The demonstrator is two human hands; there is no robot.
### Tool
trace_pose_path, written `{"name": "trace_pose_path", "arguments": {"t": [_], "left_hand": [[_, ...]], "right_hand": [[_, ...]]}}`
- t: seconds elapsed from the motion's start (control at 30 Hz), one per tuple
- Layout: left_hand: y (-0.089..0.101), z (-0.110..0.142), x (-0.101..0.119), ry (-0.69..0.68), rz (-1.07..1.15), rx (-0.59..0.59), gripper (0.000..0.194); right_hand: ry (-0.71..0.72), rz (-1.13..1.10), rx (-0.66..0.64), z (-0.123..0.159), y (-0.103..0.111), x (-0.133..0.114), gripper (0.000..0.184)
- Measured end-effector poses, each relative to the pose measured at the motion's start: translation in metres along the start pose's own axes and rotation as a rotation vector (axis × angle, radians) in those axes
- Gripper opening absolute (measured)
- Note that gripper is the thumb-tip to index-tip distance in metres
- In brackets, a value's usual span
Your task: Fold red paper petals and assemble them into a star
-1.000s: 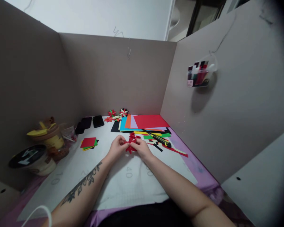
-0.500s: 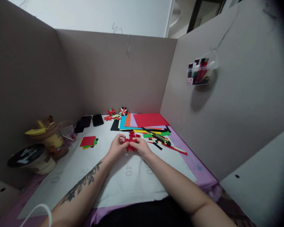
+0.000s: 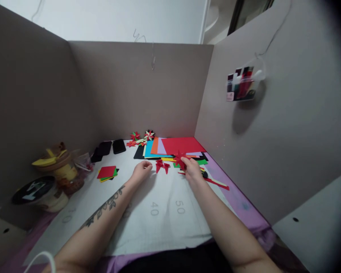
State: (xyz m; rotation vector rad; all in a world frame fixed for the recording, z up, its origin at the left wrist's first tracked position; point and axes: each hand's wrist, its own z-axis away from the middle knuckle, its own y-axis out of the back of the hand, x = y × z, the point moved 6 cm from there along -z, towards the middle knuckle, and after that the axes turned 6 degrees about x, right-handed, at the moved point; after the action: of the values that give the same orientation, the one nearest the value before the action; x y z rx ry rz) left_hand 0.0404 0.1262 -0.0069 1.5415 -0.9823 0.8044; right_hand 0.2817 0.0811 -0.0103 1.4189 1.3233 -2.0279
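My right hand [image 3: 193, 169] pinches a red folded-paper star [image 3: 180, 159] by its right side, raised over the near edge of the paper stack. My left hand [image 3: 142, 170] rests low over the white mat with its fingers curled in, and nothing shows between them. Just to its right lie several red folded-paper pieces [image 3: 162, 167] with pointed ends. A yellow and black cutter [image 3: 205, 174] is mostly hidden behind my right hand, among paper strips [image 3: 217, 184].
Coloured paper sheets [image 3: 184, 145] are stacked at the back, beside finished paper stars [image 3: 135, 135]. Small paper squares [image 3: 107, 172] and a black phone [image 3: 119, 146] lie to the left. Tubs [image 3: 42, 193] line the left wall; a clear container [image 3: 241, 85] hangs on the right wall.
Both hands were together on the red star. Now my right hand has carried it right and slightly up, while my left hand has let go and stayed near its place.
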Motion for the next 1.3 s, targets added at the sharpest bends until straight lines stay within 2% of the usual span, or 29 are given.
{"name": "trace_pose_path", "arguments": {"t": [0.2,0.37,0.5,0.6,0.7,0.83,0.93,1.03,1.13,1.3], "left_hand": [[-0.039,-0.036,0.004,0.067,-0.095,-0.061,0.022],[-0.05,-0.038,0.0,0.136,-0.145,-0.142,0.026],[-0.043,-0.023,0.003,0.16,-0.132,-0.199,0.027],[-0.029,-0.004,0.011,0.141,-0.06,-0.208,0.029],[-0.009,0.016,0.025,0.062,0.195,-0.168,0.029],[0.011,0.037,0.024,0.12,0.426,-0.085,0.03],[0.009,0.048,0.023,0.154,0.474,-0.131,0.037],[0.003,0.056,0.023,0.148,0.45,-0.197,0.026],[-0.001,0.06,0.022,0.124,0.428,-0.195,0.02],[-0.002,0.058,0.016,0.09,0.391,-0.138,0.023]], "right_hand": [[-0.026,0.115,-0.115,0.012,-0.014,0.012,0.02],[-0.036,0.119,-0.158,0.019,-0.021,0.014,0.022],[-0.04,0.11,-0.18,0.021,-0.022,0.013,0.021],[-0.039,0.123,-0.212,0.024,-0.025,0.014,0.019],[-0.036,0.163,-0.278,0.032,-0.03,0.019,0.017],[0.125,0.316,-0.288,0.043,-0.034,0.022,0.016],[0.295,0.493,-0.235,0.051,-0.036,0.023,0.014],[0.383,0.576,-0.211,0.06,-0.039,0.024,0.011],[0.37,0.567,-0.233,0.065,-0.043,0.026,0.01],[0.34,0.536,-0.256,0.068,-0.044,0.028,0.012]]}}
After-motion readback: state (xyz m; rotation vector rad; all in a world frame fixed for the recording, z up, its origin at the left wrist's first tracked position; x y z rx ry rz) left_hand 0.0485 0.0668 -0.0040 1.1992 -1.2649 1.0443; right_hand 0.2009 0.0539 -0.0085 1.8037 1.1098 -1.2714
